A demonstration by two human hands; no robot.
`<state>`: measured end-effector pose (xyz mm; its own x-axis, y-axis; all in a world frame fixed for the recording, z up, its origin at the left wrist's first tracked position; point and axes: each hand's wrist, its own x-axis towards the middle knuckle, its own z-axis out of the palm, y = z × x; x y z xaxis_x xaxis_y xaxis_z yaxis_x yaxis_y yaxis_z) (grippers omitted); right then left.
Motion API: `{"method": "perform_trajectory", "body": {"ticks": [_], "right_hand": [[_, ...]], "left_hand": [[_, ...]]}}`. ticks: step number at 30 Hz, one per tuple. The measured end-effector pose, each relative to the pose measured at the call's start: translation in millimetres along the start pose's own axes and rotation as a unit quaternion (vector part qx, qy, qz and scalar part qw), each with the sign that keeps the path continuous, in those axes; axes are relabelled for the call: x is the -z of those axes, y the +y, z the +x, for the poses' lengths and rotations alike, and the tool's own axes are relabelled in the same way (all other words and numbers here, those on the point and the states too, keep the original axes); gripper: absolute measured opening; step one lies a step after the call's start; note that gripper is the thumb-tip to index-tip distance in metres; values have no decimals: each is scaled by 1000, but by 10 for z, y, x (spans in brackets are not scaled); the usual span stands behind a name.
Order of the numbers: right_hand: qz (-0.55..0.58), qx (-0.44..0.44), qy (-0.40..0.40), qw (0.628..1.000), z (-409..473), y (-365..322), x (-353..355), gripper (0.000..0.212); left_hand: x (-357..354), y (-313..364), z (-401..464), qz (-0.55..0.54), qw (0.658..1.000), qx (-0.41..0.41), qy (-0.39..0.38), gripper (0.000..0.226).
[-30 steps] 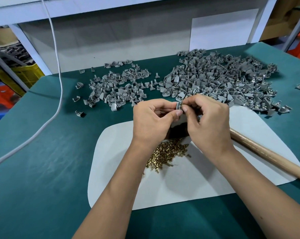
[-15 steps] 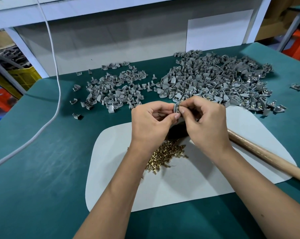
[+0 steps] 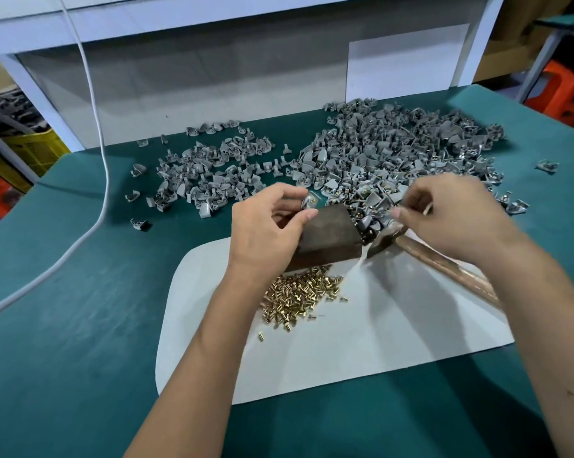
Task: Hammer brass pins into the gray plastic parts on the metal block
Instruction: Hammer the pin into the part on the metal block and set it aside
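Note:
My left hand [image 3: 266,233] pinches a gray plastic part [image 3: 309,202] with a brass pin in it, just above the far left corner of the dark metal block [image 3: 328,236]. Off to the right, my right hand [image 3: 444,223] is blurred, its fingers loosely curled, and I see nothing plainly held in them. It hovers over the hammer, whose head [image 3: 382,241] lies beside the block and whose wooden handle [image 3: 450,269] runs to the lower right. In front of the block lies a heap of brass pins [image 3: 302,292].
Block, pins and hammer lie on a white mat [image 3: 345,365] on the green table [image 3: 64,309]. Behind the block is a big pile of gray parts [image 3: 394,150], with a smaller pile [image 3: 213,173] to its left. A white cable [image 3: 104,166] crosses the table's left side.
My hands have parted. The right hand let go of the part and swung right, over the hammer. The left hand keeps the part. The metal block is now uncovered.

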<state>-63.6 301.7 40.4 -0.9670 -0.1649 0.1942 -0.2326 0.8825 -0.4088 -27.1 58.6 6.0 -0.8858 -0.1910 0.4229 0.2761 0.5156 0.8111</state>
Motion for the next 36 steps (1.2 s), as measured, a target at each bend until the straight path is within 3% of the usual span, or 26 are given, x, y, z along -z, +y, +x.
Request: {"method": "perform_trajectory", "body": {"ticks": [2, 4, 12, 16, 19, 22, 27, 32, 34, 36], "right_hand": [[-111, -49, -119, 985, -13, 92, 14, 33], [-135, -58, -157, 977, -61, 86, -57, 38], [-55, -62, -91, 992, -33, 122, 29, 32], [45, 10, 1, 999, -35, -145, 83, 37], [93, 60, -17, 994, -96, -436, -42, 32], [47, 103, -50, 992, -102, -598, -152, 29], [89, 154, 70, 982, -25, -710, -99, 27], [-51, 101, -78, 990, -3, -685, -195, 26], [-75, 110, -52, 990, 61, -654, -98, 24], [-33, 125, 26, 991, 70, -660, -66, 22]], "left_hand": [[55, -32, 34, 40, 999, -12, -35, 13], [82, -82, 50, 73, 995, -35, -63, 9], [127, -183, 58, 44, 996, 14, -77, 17], [112, -192, 44, -6, 995, 63, -83, 14], [105, -208, 39, -27, 992, 87, -90, 13], [107, -208, 39, -42, 989, 104, -95, 11], [101, -213, 52, -58, 986, 123, -92, 9], [105, -203, 42, -75, 984, 132, -98, 11], [109, -194, 43, -75, 984, 134, -95, 14], [103, -191, 52, -71, 984, 137, -94, 15]]}}
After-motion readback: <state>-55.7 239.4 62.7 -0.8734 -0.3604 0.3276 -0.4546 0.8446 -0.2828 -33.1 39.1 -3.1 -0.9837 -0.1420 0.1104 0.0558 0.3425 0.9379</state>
